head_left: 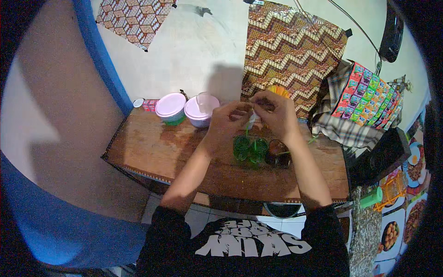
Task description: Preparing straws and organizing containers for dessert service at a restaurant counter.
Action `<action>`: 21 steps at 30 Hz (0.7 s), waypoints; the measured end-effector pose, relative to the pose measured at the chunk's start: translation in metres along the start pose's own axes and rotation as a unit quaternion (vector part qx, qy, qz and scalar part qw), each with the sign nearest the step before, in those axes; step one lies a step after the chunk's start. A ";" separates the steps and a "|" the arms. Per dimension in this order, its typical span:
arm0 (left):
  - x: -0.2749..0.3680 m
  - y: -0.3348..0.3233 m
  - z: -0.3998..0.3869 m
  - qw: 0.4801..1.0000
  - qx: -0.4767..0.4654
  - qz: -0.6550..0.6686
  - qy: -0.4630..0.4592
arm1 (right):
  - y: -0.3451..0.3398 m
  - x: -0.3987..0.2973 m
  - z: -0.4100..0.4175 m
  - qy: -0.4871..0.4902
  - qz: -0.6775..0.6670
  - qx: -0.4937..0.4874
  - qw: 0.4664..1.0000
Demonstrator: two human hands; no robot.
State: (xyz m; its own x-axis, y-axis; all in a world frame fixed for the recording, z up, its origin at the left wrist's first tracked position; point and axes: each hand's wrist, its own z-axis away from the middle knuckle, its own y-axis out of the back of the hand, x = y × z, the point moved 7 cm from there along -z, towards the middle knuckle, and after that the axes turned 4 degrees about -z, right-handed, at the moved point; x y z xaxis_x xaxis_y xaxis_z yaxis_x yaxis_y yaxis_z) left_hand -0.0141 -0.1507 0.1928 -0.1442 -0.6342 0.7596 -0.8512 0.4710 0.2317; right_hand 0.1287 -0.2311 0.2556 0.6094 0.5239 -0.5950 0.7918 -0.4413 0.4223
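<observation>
Both my hands are raised close together above the back of the wooden table. My left hand (230, 119) has its fingers curled, its fingertips near those of my right hand (275, 110). A small pale, translucent thing (252, 119), perhaps thin plastic, shows between them; which fingers pinch it is not clear. Below my hands stand two glasses of green drink, a left one (241, 147) and a right one (258, 150), with a green straw (247, 130) rising at the left one. Dark glasses (279, 157) stand beside them, partly behind my right forearm.
Two tubs with pink lids (171, 104) (202, 109) stand at the back left of the wooden table (145, 138), near a small red box (150, 105). Colourful sachet strips (367, 97) hang at the right over plaid cloth. Yellow-orange sticks or straws (278, 90) show behind my right hand.
</observation>
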 end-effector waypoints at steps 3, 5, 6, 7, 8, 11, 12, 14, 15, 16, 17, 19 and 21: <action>-0.015 0.001 0.008 1.000 0.003 -0.026 0.001 | -0.007 0.004 0.008 -0.018 0.011 -0.007 1.000; -0.016 0.001 0.017 0.993 0.000 -0.113 -0.019 | -0.014 0.012 0.020 -0.035 -0.002 -0.011 0.999; -0.020 -0.002 0.019 0.993 0.000 -0.112 -0.022 | -0.016 0.017 0.023 -0.051 -0.016 -0.013 0.998; -0.029 -0.003 0.024 0.995 0.003 -0.099 -0.007 | -0.018 0.020 0.025 -0.050 -0.015 -0.012 0.999; -0.038 -0.005 0.027 0.996 0.007 -0.086 0.009 | -0.019 0.020 0.027 -0.023 0.008 -0.014 1.000; -0.053 -0.005 0.035 0.997 0.017 -0.071 0.001 | -0.030 0.033 0.035 -0.034 0.008 -0.019 0.999; -0.053 -0.007 0.037 0.997 0.013 -0.070 0.004 | -0.032 0.044 0.038 -0.073 -0.013 -0.024 0.997; -0.059 -0.010 0.040 0.993 -0.008 -0.100 0.057 | -0.033 0.051 0.043 -0.078 -0.008 -0.038 0.996; -0.061 -0.010 0.043 0.993 -0.009 -0.101 0.058 | -0.035 0.050 0.044 -0.075 -0.004 -0.055 0.996; -0.066 -0.012 0.046 0.995 -0.016 -0.072 0.072 | -0.037 0.052 0.044 -0.075 -0.006 -0.054 0.996; -0.071 -0.013 0.049 0.995 -0.022 -0.043 0.087 | -0.040 0.054 0.045 -0.071 -0.012 -0.054 0.996; -0.073 -0.013 0.052 0.992 -0.022 -0.067 0.104 | -0.043 0.057 0.046 -0.069 -0.018 -0.053 0.996; -0.076 -0.013 0.054 0.989 -0.022 -0.089 0.119 | -0.044 0.060 0.047 -0.080 -0.017 -0.060 0.995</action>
State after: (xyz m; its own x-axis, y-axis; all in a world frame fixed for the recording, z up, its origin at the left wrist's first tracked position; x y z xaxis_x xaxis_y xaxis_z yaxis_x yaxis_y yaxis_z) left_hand -0.0193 -0.1418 0.0998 0.1330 -0.5496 0.8248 -0.8285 0.3951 0.3968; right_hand 0.1284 -0.2142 0.1691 0.5761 0.4103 -0.7069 0.8164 -0.3308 0.4733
